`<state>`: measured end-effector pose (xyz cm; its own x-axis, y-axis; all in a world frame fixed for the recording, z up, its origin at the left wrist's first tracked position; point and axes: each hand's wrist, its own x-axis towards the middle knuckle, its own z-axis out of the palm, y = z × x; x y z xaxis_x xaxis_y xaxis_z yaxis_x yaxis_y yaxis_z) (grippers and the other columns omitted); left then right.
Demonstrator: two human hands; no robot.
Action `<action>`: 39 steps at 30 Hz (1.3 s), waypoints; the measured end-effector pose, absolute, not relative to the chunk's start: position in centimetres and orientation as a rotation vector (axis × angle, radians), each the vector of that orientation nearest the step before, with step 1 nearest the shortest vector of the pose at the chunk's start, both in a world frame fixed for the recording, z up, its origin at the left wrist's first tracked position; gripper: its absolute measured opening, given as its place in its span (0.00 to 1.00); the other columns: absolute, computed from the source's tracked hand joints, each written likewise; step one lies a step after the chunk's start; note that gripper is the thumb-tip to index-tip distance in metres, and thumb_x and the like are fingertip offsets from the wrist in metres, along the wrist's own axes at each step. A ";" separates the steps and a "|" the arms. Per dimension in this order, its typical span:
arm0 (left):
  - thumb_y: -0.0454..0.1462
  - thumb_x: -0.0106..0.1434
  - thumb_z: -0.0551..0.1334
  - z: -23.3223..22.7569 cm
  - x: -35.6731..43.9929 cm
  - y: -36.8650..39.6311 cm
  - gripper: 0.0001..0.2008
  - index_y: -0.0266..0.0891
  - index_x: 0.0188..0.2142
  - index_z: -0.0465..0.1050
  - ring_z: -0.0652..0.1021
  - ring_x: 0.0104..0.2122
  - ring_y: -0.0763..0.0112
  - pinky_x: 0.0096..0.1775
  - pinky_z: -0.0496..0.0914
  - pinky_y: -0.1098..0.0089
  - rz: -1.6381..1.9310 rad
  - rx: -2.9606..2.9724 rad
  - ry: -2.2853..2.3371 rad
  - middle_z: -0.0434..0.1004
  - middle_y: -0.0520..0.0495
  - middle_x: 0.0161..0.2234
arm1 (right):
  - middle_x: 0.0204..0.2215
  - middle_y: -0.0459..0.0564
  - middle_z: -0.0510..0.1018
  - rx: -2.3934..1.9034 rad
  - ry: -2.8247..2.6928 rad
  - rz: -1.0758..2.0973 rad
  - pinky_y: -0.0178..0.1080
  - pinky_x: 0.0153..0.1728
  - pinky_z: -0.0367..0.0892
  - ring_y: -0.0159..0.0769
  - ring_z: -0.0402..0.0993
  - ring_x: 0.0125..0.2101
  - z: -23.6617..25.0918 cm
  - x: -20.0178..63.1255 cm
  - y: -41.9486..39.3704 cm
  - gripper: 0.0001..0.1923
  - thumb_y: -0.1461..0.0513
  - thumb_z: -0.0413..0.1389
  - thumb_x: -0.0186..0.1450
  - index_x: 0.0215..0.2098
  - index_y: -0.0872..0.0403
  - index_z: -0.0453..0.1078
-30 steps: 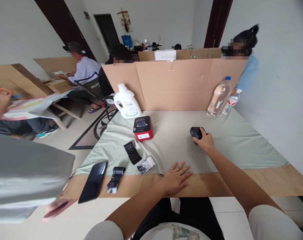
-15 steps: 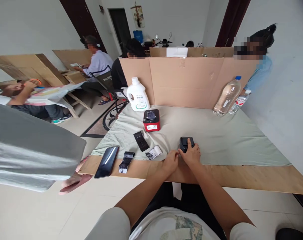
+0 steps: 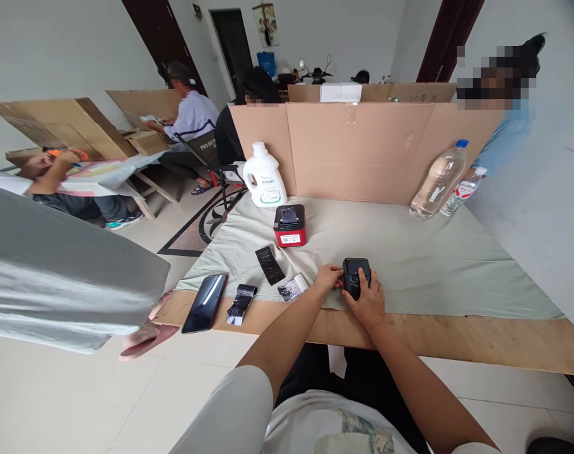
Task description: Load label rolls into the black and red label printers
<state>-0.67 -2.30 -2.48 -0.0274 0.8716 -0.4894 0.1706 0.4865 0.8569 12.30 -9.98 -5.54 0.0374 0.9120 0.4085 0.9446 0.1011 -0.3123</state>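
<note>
A small black device (image 3: 354,271) lies on the pale green cloth (image 3: 424,265) near the table's front edge. My right hand (image 3: 367,301) is wrapped around its near end, with a finger lying over its top. My left hand (image 3: 327,277) touches its left side with fingers curled. Left of my hands lie a small printed paper roll (image 3: 292,287), a black strip (image 3: 269,265) and a curled black strip (image 3: 239,302). A red and black label printer (image 3: 289,225) stands further back.
A black phone (image 3: 204,302) lies on the wooden table edge (image 3: 457,337). A white jug (image 3: 264,176) and two clear bottles (image 3: 438,180) stand before a cardboard screen (image 3: 363,151). A person in a grey sleeve (image 3: 64,271) stands at my left; others sit behind.
My right hand has pulled the black device from the middle of the cloth toward me. My left hand left the table edge and came up against the device.
</note>
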 end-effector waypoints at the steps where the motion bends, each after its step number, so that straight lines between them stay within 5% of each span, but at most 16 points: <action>1: 0.34 0.60 0.62 -2.5 -0.8 -2.2 0.06 0.33 0.36 0.71 0.72 0.18 0.79 0.23 0.67 0.78 0.714 0.926 1.511 0.71 0.52 0.20 | 0.63 0.65 0.49 -1.799 -1.872 -0.088 0.54 0.50 0.59 0.55 0.60 0.52 -5.6 12.3 -10.0 0.39 0.44 0.50 0.62 0.64 0.55 0.52; 9: 0.31 0.54 0.65 -1.6 -0.9 -0.4 0.06 0.33 0.29 0.68 0.73 0.17 0.76 0.17 0.58 0.78 0.540 0.859 1.520 0.71 0.51 0.21 | 0.64 0.66 0.46 -1.649 -1.832 -0.138 0.59 0.50 0.60 0.58 0.56 0.56 -6.1 12.4 -9.7 0.39 0.45 0.51 0.61 0.64 0.55 0.49; 15: 0.28 0.52 0.63 -1.0 -1.1 0.1 0.06 0.34 0.29 0.68 0.66 0.13 0.80 0.16 0.48 0.77 0.483 0.975 1.556 0.65 0.56 0.17 | 0.58 0.67 0.54 -1.589 -1.776 -0.150 0.57 0.48 0.62 0.56 0.57 0.55 -6.0 12.1 -9.8 0.33 0.45 0.54 0.60 0.56 0.56 0.58; 23: 0.27 0.51 0.62 0.2 -1.3 0.0 0.26 0.38 0.51 0.68 0.67 0.14 0.79 0.17 0.52 0.77 0.452 1.108 1.501 0.67 0.57 0.18 | 0.50 0.62 0.63 -1.582 -1.731 0.016 0.50 0.44 0.66 0.49 0.64 0.49 -4.9 13.4 -9.5 0.28 0.43 0.49 0.62 0.47 0.56 0.67; 30: 0.28 0.51 0.62 0.0 -0.9 0.2 0.25 0.38 0.50 0.69 0.66 0.14 0.79 0.21 0.61 0.76 0.458 1.159 1.548 0.70 0.56 0.21 | 0.38 0.55 0.72 -1.787 -1.958 0.299 0.40 0.37 0.65 0.40 0.70 0.39 -0.5 16.3 -6.6 0.22 0.51 0.44 0.67 0.28 0.51 0.75; 34: 0.27 0.51 0.61 -0.3 -0.6 -0.1 0.16 0.34 0.41 0.72 0.67 0.15 0.80 0.21 0.63 0.75 0.468 1.206 1.594 0.71 0.53 0.24 | 0.37 0.56 0.72 -1.738 -2.089 0.077 0.43 0.42 0.65 0.43 0.67 0.40 -0.4 16.6 -7.2 0.12 0.59 0.50 0.64 0.38 0.52 0.76; 39: 0.27 0.52 0.61 -0.6 -0.4 -0.1 0.09 0.34 0.34 0.73 0.70 0.18 0.78 0.25 0.67 0.75 0.469 1.240 1.610 0.75 0.50 0.27 | 0.37 0.57 0.71 -1.656 -2.160 -0.028 0.45 0.42 0.65 0.46 0.66 0.41 -1.4 16.3 -8.5 0.23 0.62 0.48 0.65 0.57 0.57 0.64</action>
<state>-0.37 -0.12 -0.59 0.0349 0.8807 -0.4723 0.4890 0.3971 0.7766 16.33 -8.52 -1.39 -0.2054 0.9194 0.3355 0.9278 0.2920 -0.2322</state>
